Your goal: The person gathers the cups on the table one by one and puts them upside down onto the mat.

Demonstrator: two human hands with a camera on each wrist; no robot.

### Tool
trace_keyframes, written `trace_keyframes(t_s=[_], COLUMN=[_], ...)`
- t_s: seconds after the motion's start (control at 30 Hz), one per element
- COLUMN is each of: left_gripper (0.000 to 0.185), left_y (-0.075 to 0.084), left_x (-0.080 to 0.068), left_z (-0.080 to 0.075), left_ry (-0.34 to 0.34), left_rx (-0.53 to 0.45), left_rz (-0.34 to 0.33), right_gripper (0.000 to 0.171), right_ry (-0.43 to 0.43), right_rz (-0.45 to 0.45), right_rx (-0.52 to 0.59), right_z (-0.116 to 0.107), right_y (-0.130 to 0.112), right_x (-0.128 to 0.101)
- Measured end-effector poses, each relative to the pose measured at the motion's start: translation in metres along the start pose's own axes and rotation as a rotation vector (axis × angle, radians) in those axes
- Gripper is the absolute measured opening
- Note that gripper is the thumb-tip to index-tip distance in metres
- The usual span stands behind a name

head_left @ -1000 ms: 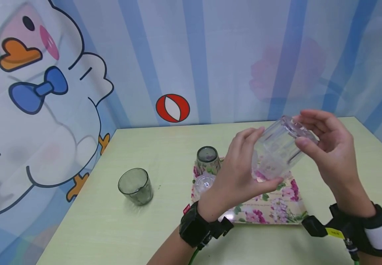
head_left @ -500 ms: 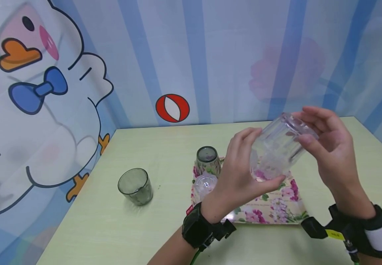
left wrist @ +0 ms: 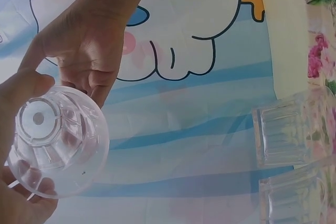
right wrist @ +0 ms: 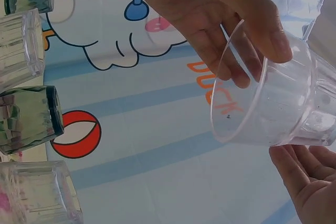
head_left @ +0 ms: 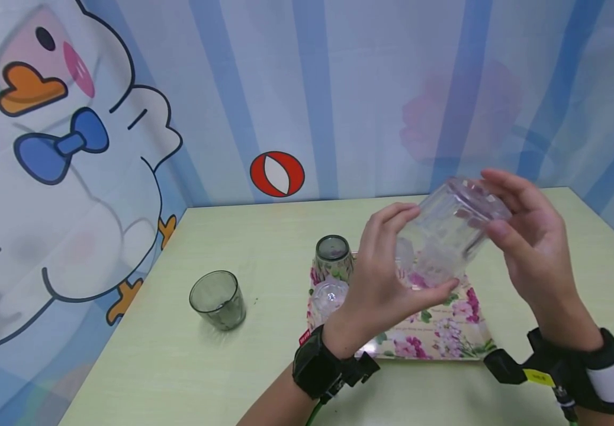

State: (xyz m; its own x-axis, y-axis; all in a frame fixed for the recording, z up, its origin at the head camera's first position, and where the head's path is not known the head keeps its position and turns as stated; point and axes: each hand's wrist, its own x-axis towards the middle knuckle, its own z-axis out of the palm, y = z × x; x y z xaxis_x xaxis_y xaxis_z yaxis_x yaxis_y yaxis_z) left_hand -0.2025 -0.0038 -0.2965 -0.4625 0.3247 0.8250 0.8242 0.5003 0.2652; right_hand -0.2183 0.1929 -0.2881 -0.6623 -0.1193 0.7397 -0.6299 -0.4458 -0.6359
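Both hands hold a clear plastic cup (head_left: 442, 234) above the tray, tilted with its wide mouth toward the lower left and its ribbed base toward the upper right. My left hand (head_left: 378, 272) grips the mouth end, fingers on the far side and thumb below. At the base end my right hand (head_left: 533, 236) pinches the cup between thumb and fingers. Through the wall of the clear cup (right wrist: 283, 93), fingers show in the right wrist view. Looking into the cup (left wrist: 86, 145), the left wrist view shows its round bottom.
Beneath the hands lies a floral tray (head_left: 445, 349). On it stand an upside-down green glass (head_left: 333, 254) and a clear cup (head_left: 330, 296); more clear cups (left wrist: 289, 135) show in the wrist views. An upright green glass (head_left: 218, 302) stands on the table left of the tray.
The cup has turned a little and its base end has risen slightly. My right thumb has shifted right along the base, while the left fingers have moved slightly left. Both hands keep their hold.
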Motion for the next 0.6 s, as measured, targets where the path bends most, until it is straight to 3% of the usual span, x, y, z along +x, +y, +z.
trace_keyframes(t_s=[0.3, 0.6], left_gripper=[0.096, 0.095], left_y=[-0.0005, -0.001], left_x=[-0.0006, -0.001], left_z=[0.0003, 0.0011], left_ry=[0.02, 0.028], left_rx=[-0.031, -0.048], left_rz=[-0.014, -0.018], right_gripper=[0.056, 0.052], right_ry=[-0.083, -0.05], right_rz=[-0.029, -0.046], right_rx=[0.049, 0.04], right_z=[-0.0006, 0.001], right_y=[0.0036, 0.0048], right_x=[0.0009, 0.001])
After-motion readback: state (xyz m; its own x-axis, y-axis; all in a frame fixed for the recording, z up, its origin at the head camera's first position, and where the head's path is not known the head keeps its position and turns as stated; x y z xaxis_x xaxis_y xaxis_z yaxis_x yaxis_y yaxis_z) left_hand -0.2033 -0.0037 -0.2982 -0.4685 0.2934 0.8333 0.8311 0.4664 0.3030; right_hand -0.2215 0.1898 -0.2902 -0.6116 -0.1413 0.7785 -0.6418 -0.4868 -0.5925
